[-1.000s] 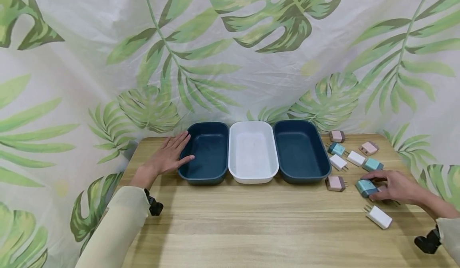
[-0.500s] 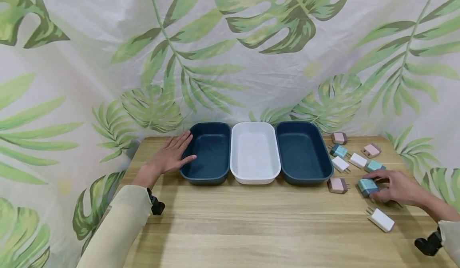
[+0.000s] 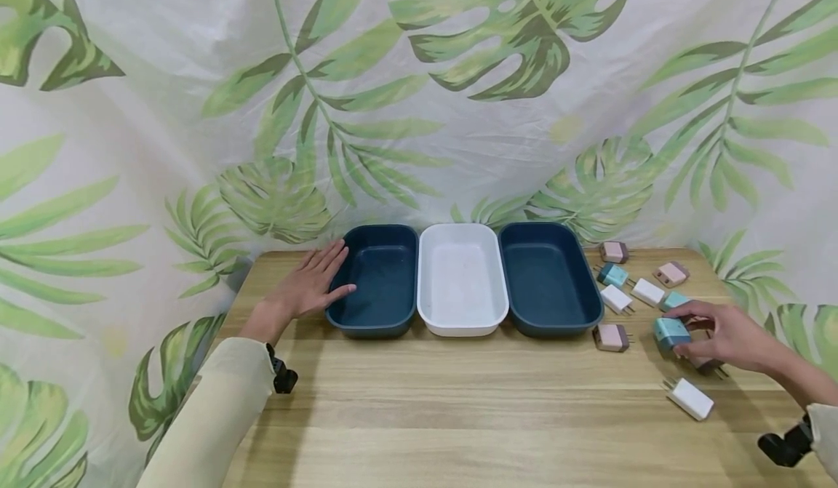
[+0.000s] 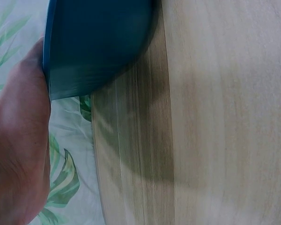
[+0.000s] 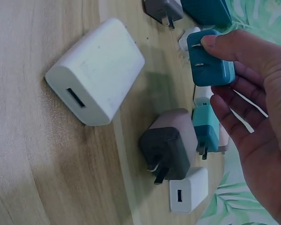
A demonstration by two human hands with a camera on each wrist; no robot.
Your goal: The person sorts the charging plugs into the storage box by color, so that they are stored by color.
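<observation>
My right hand (image 3: 740, 335) pinches a teal wall charger (image 3: 671, 334) between thumb and fingers. In the right wrist view that charger (image 5: 210, 58) is off the table, its two prongs facing the camera. A pink charger with a dark prong end (image 3: 705, 364) lies under the hand, and a white charger (image 3: 690, 398) lies nearer the front. My left hand (image 3: 304, 284) rests at the left rim of a dark blue tray (image 3: 373, 328), fingers straight and thumb over the edge. In the left wrist view its fingers are hidden behind the tray wall (image 4: 93, 51).
A white tray (image 3: 463, 328) and a second dark blue tray (image 3: 556, 324) stand in a row beside the first. Right of them lie several chargers, among them a pink one (image 3: 611, 337), a white one (image 3: 617, 298) and a teal one (image 3: 613, 275). A leaf-print cloth (image 3: 419, 110) hangs behind.
My right hand has lifted the teal charger slightly and shifted a little to the right, showing more of the pink charger below. The left hand stays at the tray.
</observation>
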